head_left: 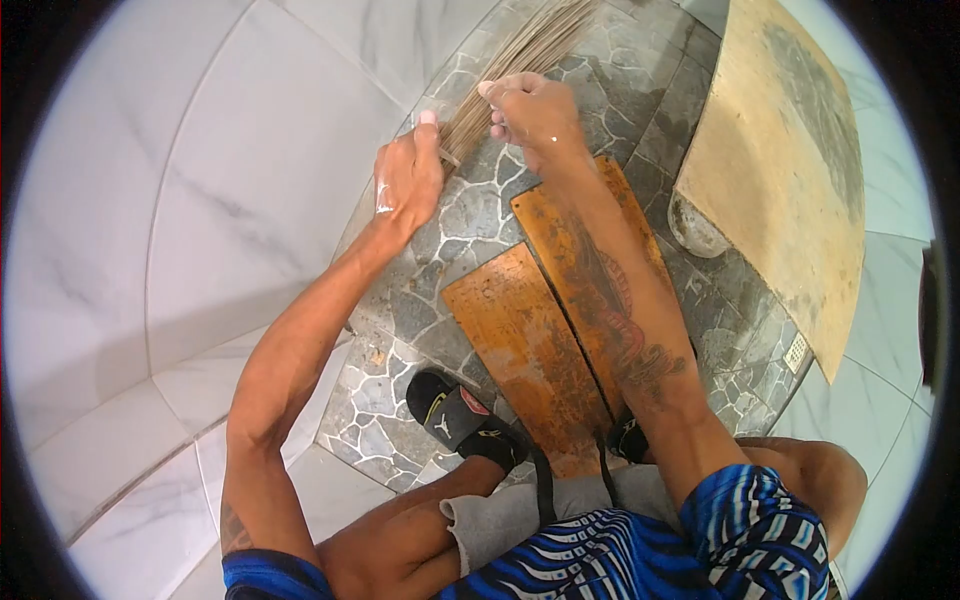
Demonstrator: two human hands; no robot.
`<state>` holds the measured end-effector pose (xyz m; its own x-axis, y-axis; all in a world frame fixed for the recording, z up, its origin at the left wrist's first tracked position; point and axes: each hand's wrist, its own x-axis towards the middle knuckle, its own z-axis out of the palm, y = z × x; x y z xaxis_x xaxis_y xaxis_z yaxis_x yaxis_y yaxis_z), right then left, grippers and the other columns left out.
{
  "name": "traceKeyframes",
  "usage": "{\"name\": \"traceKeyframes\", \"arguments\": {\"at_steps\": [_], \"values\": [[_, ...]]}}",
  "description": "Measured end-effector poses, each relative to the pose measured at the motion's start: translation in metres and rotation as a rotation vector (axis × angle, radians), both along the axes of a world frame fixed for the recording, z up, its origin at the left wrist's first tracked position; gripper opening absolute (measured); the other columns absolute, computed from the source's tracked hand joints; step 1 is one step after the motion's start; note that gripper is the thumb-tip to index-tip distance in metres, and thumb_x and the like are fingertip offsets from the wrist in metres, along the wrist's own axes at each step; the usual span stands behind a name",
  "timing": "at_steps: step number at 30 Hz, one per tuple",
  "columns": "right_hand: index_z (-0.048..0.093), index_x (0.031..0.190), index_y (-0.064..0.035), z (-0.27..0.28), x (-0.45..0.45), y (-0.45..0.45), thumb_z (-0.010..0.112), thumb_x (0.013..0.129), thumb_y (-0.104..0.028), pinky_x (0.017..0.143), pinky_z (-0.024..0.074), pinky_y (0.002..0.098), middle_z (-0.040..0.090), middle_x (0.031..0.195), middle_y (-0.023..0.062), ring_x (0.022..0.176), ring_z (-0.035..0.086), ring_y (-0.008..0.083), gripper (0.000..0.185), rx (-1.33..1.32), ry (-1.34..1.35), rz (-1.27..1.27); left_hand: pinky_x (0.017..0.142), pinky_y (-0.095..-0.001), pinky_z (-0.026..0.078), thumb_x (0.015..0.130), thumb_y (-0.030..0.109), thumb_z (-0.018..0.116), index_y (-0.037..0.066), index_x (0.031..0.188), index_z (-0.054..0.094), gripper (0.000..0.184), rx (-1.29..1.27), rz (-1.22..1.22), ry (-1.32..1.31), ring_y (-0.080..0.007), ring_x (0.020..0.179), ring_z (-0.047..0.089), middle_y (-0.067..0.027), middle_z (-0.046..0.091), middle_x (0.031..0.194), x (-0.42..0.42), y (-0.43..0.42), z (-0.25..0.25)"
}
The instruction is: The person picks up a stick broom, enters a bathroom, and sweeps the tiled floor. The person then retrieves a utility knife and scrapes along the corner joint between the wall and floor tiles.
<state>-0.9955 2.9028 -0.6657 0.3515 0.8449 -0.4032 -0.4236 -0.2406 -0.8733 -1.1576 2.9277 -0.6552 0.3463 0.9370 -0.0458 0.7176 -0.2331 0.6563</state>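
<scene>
Nearby, a dark sandal [445, 412] stands beside worn wooden boards [510, 325], which the right forearm partly hides. Beyond, the left hand [408, 178], thumb raised, meets the near end of a slanting thin-stick bundle [530, 45]; its fingers are hidden, grip uncertain. The right hand [540, 112] curls closed over the bundle, whatever it pinches indistinct

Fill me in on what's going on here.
A person is handling a bundle of thin sticks. The left hand, smeared with white, is at its near end; the right hand is curled beside it, though its exact grip is unclear. Two worn wooden planks are between the person's feet.
</scene>
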Motion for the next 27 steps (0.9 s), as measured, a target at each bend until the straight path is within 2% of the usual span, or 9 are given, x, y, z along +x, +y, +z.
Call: {"name": "traceKeyframes", "arguments": {"at_steps": [6, 9, 12, 15, 18, 21, 23, 24, 27], "values": [[0.064, 0.09, -0.0001, -0.001, -0.001, -0.002, 0.073, 0.086, -0.016, 0.055, 0.0473, 0.0228, 0.056, 0.072, 0.0018, 0.061, 0.052, 0.0095, 0.018, -0.031, -0.005, 0.013, 0.076, -0.0511, 0.043, 0.102, 0.042, 0.025, -0.007, 0.086, 0.066, 0.066, -0.017, 0.022, -0.005, -0.0483, 0.078, 0.059, -0.0306, 0.062, 0.076, -0.001, -0.003, -0.003], [0.065, 0.093, 0.0011, -0.005, -0.001, -0.003, 0.074, 0.085, -0.02, 0.057, 0.0487, 0.0235, 0.057, 0.074, 0.0024, 0.063, 0.054, 0.0103, 0.024, -0.026, 0.02, 0.01, 0.075, -0.0496, 0.044, 0.101, 0.048, 0.026, -0.008, 0.083, 0.064, 0.07, 0.049, 0.076, -0.068, -0.0431, 0.073, 0.06, -0.0296, 0.06, 0.073, -0.002, 0.001, -0.014], [0.065, 0.097, 0.0018, -0.011, 0.003, -0.004, 0.077, 0.084, -0.025, 0.06, 0.0508, 0.0253, 0.059, 0.078, 0.004, 0.067, 0.056, 0.0122, 0.032, -0.048, -0.001, -0.062, 0.074, -0.0481, 0.044, 0.099, 0.053, 0.03, -0.008, 0.08, 0.063, 0.072, -0.151, 0.104, -0.071, -0.0366, 0.07, 0.058, -0.027, 0.059, 0.071, -0.002, -0.001, -0.011], [0.064, 0.103, 0.003, -0.021, 0.019, 0.004, 0.078, 0.084, -0.028, 0.063, 0.0533, 0.0281, 0.062, 0.085, 0.0076, 0.073, 0.06, 0.0162, 0.039, -0.065, -0.022, -0.195, 0.068, -0.0429, 0.046, 0.099, 0.057, 0.036, -0.005, 0.081, 0.063, 0.07, -0.112, 0.042, -0.06, -0.0271, 0.065, 0.055, -0.0196, 0.06, 0.069, -0.005, -0.005, -0.019], [0.061, 0.109, 0.0044, -0.029, 0.029, 0.005, 0.078, 0.084, -0.029, 0.063, 0.0558, 0.032, 0.063, 0.091, 0.0114, 0.078, 0.064, 0.0204, 0.045, 0.019, 0.106, -0.281, 0.061, -0.0366, 0.047, 0.098, 0.057, 0.044, -0.002, 0.087, 0.064, 0.063, -0.475, 0.09, -0.22, -0.0195, 0.063, 0.056, -0.0115, 0.06, 0.068, 0.001, -0.021, -0.01], [0.058, 0.112, 0.0048, -0.025, 0.028, 0.008, 0.077, 0.084, -0.028, 0.061, 0.0575, 0.036, 0.063, 0.091, 0.0128, 0.08, 0.065, 0.0235, 0.047, -0.011, 0.262, -0.276, 0.057, -0.0311, 0.048, 0.097, 0.056, 0.051, 0.002, 0.1, 0.063, 0.056, -0.628, 0.02, -0.31, -0.0128, 0.061, 0.057, -0.005, 0.058, 0.069, 0.005, -0.038, -0.01], [0.056, 0.11, 0.0037, -0.03, 0.029, 0.012, 0.076, 0.084, -0.026, 0.06, 0.0582, 0.0385, 0.063, 0.086, 0.0126, 0.078, 0.066, 0.0243, 0.044, -0.02, 0.457, -0.174, 0.063, -0.0321, 0.052, 0.097, 0.053, 0.054, 0.002, 0.106, 0.06, 0.052, -0.799, 0.015, -0.343, -0.0133, 0.066, 0.06, -0.0056, 0.059, 0.073, 0.008, -0.047, -0.006], [0.056, 0.107, 0.0029, -0.033, 0.027, 0.013, 0.075, 0.085, -0.025, 0.059, 0.0576, 0.0374, 0.062, 0.083, 0.0116, 0.075, 0.065, 0.0236, 0.041, 0.005, 0.456, -0.149, 0.066, -0.0326, 0.054, 0.097, 0.051, 0.055, 0.003, 0.11, 0.059, 0.05, -0.886, 0.013, -0.36, -0.0136, 0.069, 0.062, -0.0059, 0.06, 0.075, 0.009, -0.051, -0.004], [0.054, 0.098, 0.0005, -0.037, 0.021, 0.015, 0.071, 0.086, -0.023, 0.054, 0.0548, 0.0329, 0.058, 0.074, 0.0084, 0.065, 0.061, 0.02, 0.032, 0.062, 0.499, -0.054, 0.078, -0.036, 0.056, 0.095, 0.042, 0.06, 0.003, 0.113, 0.057, 0.043, -1.412, -0.123, -0.745, -0.0162, 0.079, 0.065, -0.0062, 0.062, 0.085, -0.001, -0.063, 0.003]]}}
